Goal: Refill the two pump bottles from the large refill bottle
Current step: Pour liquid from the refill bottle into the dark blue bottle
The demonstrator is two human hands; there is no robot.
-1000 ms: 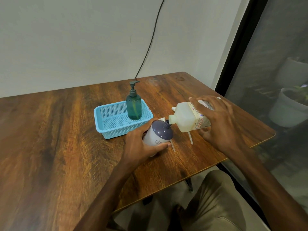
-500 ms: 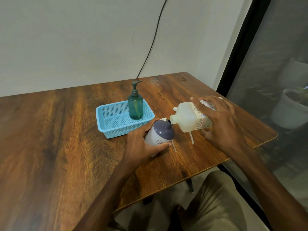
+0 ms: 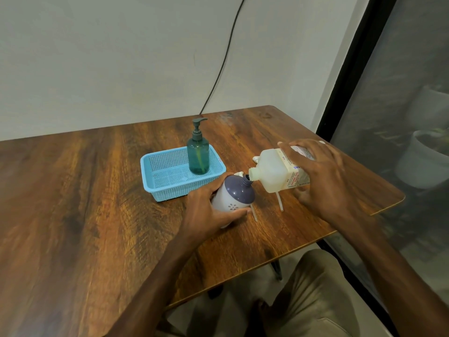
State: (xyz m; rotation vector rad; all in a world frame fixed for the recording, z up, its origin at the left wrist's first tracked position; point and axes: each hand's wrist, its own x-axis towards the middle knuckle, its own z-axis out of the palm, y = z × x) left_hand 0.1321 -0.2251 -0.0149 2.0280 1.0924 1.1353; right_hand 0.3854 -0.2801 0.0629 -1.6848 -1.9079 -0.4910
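**Operator:** What has moved since a second ago?

**Clerk:** Almost nothing. Your hands hold the same pose as before, and the two bottles meet at the same spot. Only the view has drifted slightly.

**Operator:** List it, left to right.

**Clerk:** Item one: wooden table, bearing all that follows. Item two: blue basket, mesh-walled, left of your hands. Item three: teal pump bottle, upright in the basket's far right corner, pump fitted.

**Operator:** And my left hand?

**Clerk:** Item four: your left hand, fingers and thumb curled round the white-and-purple bottle. That bottle sits just in front of the basket, tilted to the right with its open neck pointing up. I cannot tell whether its base touches the table.

**Operator:** Next?

**Clerk:** Item five: first pump tube, white, lying on the table just right of that bottle. Item six: second pump tube, lying below the refill bottle. Item seven: that refill bottle, pale and labelled, tipped nearly on its side, mouth touching the white-and-purple bottle's neck. Whether liquid is flowing, I cannot tell.

**Operator:** My right hand?

**Clerk:** Item eight: your right hand, grasping the refill bottle, fingers spread over the label and thumb beneath. Item nine: pale pot, far right, behind dark glass.
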